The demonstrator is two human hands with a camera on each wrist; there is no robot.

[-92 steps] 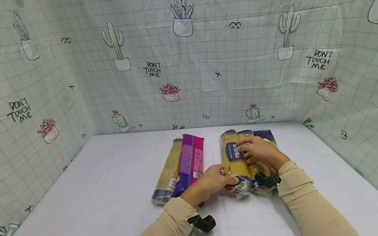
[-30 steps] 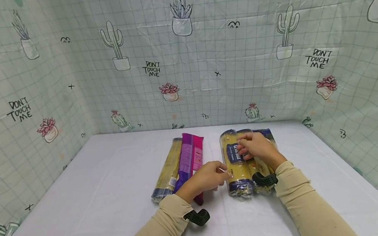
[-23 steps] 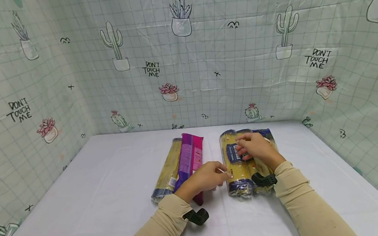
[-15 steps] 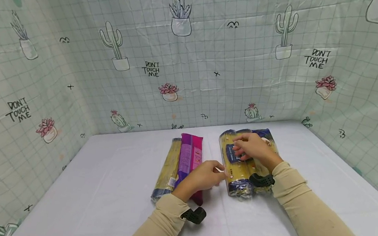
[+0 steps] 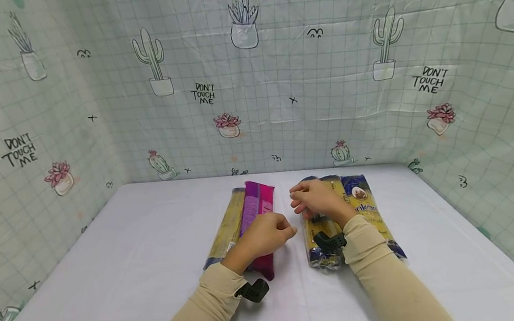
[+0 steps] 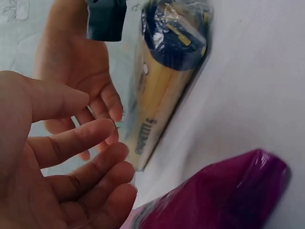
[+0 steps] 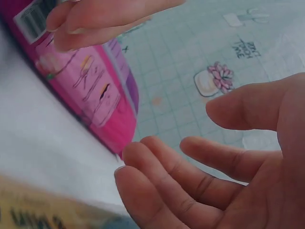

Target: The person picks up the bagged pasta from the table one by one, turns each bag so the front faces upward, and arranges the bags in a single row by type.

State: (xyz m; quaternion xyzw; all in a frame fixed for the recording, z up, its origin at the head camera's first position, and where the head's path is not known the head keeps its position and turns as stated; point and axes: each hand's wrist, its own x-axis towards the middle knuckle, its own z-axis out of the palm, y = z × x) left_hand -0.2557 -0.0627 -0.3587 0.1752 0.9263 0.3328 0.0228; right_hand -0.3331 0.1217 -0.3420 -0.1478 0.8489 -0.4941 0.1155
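Pale green backdrop (image 5: 275, 69) with a fine darker grid, printed with outlined cacti, pink succulents and black lettering. The table (image 5: 146, 253) is plain white. From left to right: a yellow pack (image 5: 224, 230) with a navy end; a purple pack (image 5: 256, 202) with hot pink down one side; golden-yellow middle packs (image 5: 325, 225) with navy ends; a navy-and-yellow pack (image 5: 374, 219) with a round white patch. Sleeves (image 5: 411, 299) are solid beige, wrist mounts (image 5: 254, 290) black.

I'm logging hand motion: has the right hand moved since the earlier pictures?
Yes, leftward: in the head view, the right hand was mostly right of the nearest round cactus print; now it lies mostly left of it.
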